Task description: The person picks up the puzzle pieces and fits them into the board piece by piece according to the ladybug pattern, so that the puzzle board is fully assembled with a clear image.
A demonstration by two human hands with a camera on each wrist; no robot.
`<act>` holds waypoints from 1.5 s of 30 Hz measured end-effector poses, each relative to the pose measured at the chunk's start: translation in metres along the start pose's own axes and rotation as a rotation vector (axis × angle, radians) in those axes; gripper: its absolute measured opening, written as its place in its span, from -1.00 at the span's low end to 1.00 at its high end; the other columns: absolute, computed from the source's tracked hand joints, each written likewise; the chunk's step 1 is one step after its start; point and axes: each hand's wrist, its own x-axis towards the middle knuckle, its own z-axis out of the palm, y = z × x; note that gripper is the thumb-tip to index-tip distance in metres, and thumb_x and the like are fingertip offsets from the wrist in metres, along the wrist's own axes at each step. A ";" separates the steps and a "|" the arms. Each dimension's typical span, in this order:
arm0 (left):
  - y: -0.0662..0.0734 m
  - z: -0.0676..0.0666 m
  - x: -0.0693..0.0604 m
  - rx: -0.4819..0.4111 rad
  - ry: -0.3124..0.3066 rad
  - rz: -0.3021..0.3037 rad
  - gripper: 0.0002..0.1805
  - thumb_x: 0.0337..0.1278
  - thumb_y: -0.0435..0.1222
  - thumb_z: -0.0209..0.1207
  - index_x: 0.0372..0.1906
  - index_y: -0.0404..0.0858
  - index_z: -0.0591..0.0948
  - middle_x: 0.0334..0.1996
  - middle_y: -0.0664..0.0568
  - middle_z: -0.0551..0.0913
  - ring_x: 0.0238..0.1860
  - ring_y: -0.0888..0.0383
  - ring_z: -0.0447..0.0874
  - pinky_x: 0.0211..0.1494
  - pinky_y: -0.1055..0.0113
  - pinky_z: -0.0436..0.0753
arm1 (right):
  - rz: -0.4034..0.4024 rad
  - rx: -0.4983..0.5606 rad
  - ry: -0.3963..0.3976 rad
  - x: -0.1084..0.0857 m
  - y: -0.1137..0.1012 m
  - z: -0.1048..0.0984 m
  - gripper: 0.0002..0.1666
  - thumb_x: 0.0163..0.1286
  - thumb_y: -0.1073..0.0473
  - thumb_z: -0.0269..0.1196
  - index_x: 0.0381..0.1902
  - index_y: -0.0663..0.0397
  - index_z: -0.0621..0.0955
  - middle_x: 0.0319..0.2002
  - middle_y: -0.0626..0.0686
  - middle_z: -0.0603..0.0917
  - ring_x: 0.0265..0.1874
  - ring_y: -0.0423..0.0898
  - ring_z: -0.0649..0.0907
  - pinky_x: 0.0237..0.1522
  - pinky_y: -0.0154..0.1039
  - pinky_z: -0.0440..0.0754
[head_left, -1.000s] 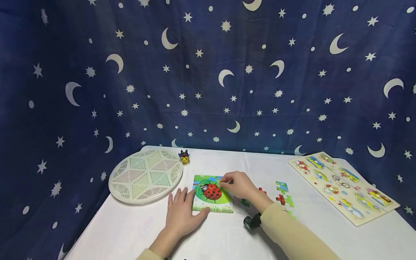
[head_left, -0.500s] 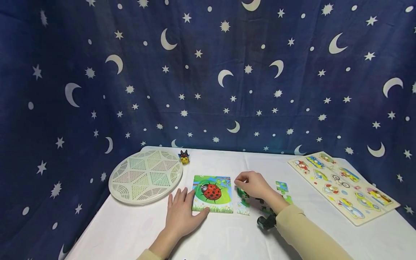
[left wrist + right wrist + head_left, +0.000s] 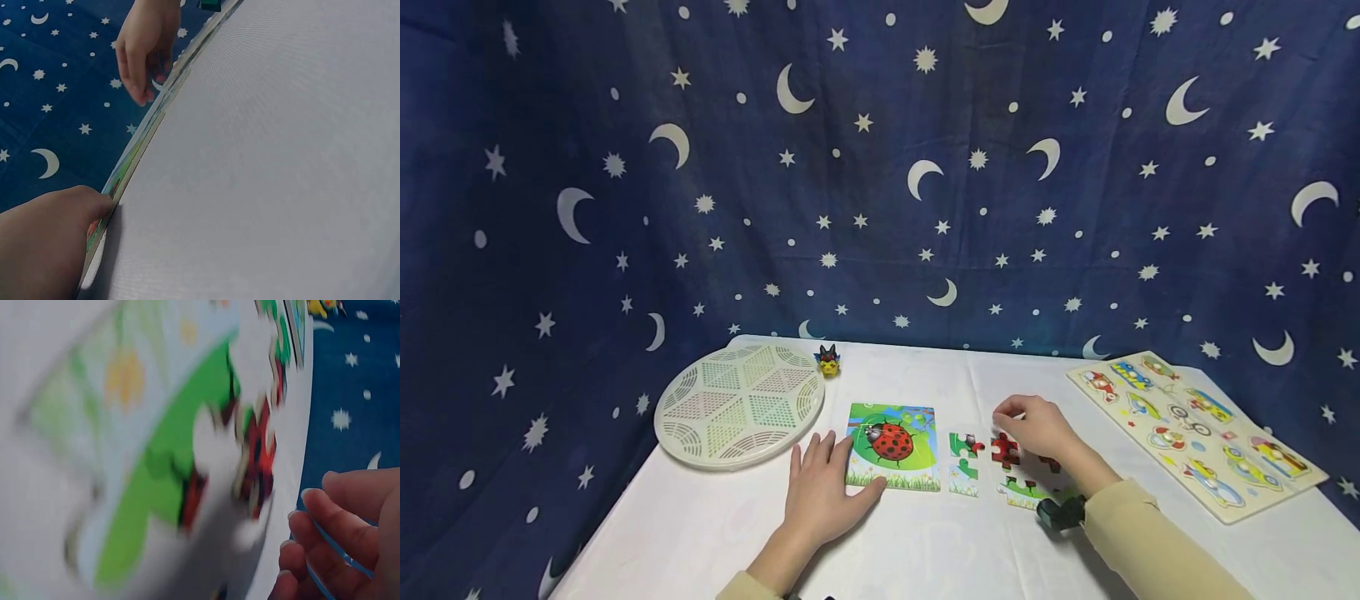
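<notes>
A square board with a ladybug picture (image 3: 917, 471) lies flat on the table in the middle of the head view. My left hand (image 3: 823, 487) rests at its left side, fingers extended, thumb touching the lower edge; the left wrist view shows this thumb (image 3: 81, 206) against the board's edge. To the board's right lie several jigsaw pieces: a green-and-red piece (image 3: 962, 447), a pale flowered piece (image 3: 964, 479), a red piece (image 3: 1004, 451) and a grass piece (image 3: 1022, 494). My right hand (image 3: 1036, 429) hovers over them, fingers loosely bent, holding nothing. Its forearm hides some pieces.
A round pale game board (image 3: 737, 408) lies at the left, with a small dark-and-yellow figurine (image 3: 827, 362) beside it. A peg puzzle board with vehicles (image 3: 1198, 437) lies at the right. A dark curtain with moons and stars (image 3: 880, 167) hangs behind the white table (image 3: 917, 550).
My right hand has moved right, from the ladybug board to above the loose pieces, uncovering the pieces nearest the board. The left hand has stayed at the board.
</notes>
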 end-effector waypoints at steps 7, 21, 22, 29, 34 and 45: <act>0.001 0.002 0.000 0.000 0.009 0.001 -0.12 0.09 0.31 0.26 0.32 -0.25 0.56 0.32 -0.32 0.49 0.44 -0.36 0.27 0.50 -0.36 0.03 | 0.085 -0.046 -0.026 -0.001 0.027 -0.026 -0.75 0.45 0.12 0.29 -0.05 0.16 0.71 -0.09 0.16 0.71 -0.23 0.04 0.59 -0.25 -0.06 0.62; 0.000 0.001 0.000 0.006 0.003 -0.008 -0.12 0.09 0.33 0.23 0.33 -0.24 0.56 0.33 -0.31 0.48 0.44 -0.36 0.27 0.50 -0.35 0.03 | 0.047 -0.074 -0.065 -0.009 0.064 -0.043 -0.44 0.27 0.00 0.47 0.04 0.31 0.64 -0.03 0.23 0.69 -0.01 0.22 0.63 0.04 0.21 0.60; 0.000 0.001 -0.001 0.005 0.004 -0.009 -0.12 0.10 0.33 0.24 0.32 -0.24 0.56 0.33 -0.31 0.48 0.44 -0.36 0.27 0.50 -0.35 0.03 | 0.048 -0.069 -0.074 -0.010 0.064 -0.044 -0.43 0.26 0.00 0.48 0.04 0.32 0.64 -0.02 0.24 0.69 0.00 0.23 0.63 0.04 0.22 0.60; 0.000 0.002 -0.002 0.002 0.010 -0.001 -0.13 0.08 0.31 0.26 0.31 -0.24 0.57 0.33 -0.31 0.48 0.44 -0.37 0.27 0.50 -0.36 0.02 | 0.078 -0.082 -0.114 -0.014 0.066 -0.052 -0.42 0.20 0.00 0.51 0.07 0.25 0.66 0.03 0.27 0.68 0.05 0.27 0.60 0.11 0.31 0.54; 0.000 0.002 0.000 0.005 0.009 0.003 -0.13 0.09 0.30 0.25 0.31 -0.25 0.57 0.32 -0.30 0.49 0.44 -0.36 0.27 0.50 -0.36 0.03 | 0.102 -0.071 -0.098 -0.011 0.068 -0.051 -0.42 0.17 0.03 0.54 0.03 0.26 0.64 0.00 0.29 0.66 0.05 0.28 0.59 0.15 0.32 0.50; -0.001 0.000 -0.001 0.000 0.017 0.007 -0.13 0.09 0.31 0.25 0.31 -0.26 0.57 0.31 -0.31 0.50 0.43 -0.36 0.29 0.49 -0.36 0.06 | 0.142 -0.035 -0.091 -0.010 0.068 -0.049 -0.40 0.16 0.06 0.55 -0.03 0.32 0.55 -0.07 0.27 0.62 -0.06 0.20 0.57 0.07 0.25 0.52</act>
